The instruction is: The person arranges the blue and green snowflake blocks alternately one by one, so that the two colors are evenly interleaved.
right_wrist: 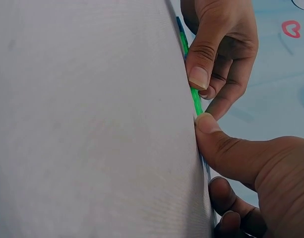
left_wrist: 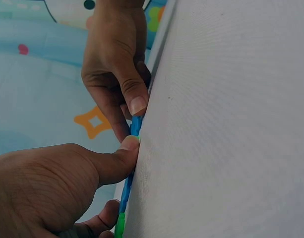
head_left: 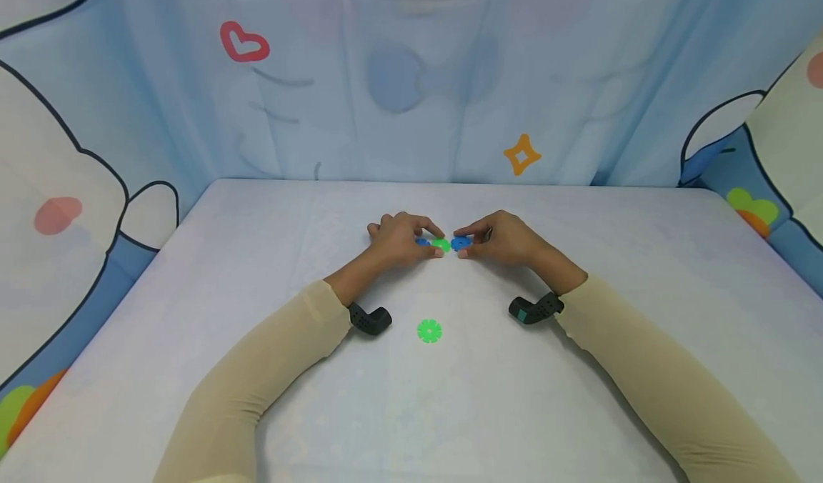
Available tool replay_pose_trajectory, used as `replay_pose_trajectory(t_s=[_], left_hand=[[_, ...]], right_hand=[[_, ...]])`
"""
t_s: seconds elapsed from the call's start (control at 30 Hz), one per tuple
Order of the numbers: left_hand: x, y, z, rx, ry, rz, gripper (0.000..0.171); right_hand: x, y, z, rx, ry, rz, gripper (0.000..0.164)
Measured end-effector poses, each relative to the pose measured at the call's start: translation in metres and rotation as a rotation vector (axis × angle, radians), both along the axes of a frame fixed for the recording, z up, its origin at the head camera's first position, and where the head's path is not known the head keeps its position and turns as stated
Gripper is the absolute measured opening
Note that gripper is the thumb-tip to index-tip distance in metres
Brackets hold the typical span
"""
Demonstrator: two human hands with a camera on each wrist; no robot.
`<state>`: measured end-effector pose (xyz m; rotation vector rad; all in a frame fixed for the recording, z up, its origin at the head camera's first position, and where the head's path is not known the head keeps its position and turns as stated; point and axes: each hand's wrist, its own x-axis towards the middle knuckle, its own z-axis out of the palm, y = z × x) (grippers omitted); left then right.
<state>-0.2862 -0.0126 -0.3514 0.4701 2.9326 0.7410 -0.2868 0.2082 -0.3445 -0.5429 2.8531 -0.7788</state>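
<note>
The left hand (head_left: 401,241) pinches a row of thin notched plastic discs, green and blue, between thumb and fingers. At the row's right end sits a green disc (head_left: 441,244); a blue disc (head_left: 421,241) shows beside it, partly covered by the hand. More of the row, including another green disc (left_wrist: 120,225), runs beneath the left palm. Facing it, the right hand (head_left: 504,238) pinches a blue disc (head_left: 460,243) by its edges. Those green and blue discs meet edge to edge; whether their notches interlock I cannot tell.
A loose green notched disc (head_left: 429,331) lies flat on the white-covered table (head_left: 386,411), nearer the person. Black wrist devices (head_left: 371,320) sit at both sleeve cuffs. Behind the table hangs a blue printed curtain (head_left: 308,126).
</note>
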Motion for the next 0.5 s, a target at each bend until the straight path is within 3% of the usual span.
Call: replay_pose_trajectory(t_s=[0.5], left_hand=[[0.0010,0.0000,0.0010,0.002,-0.002,0.011,0.031]], right_hand=[[0.0010,0.0000,0.0010,-0.010,0.017,0.018,0.042]])
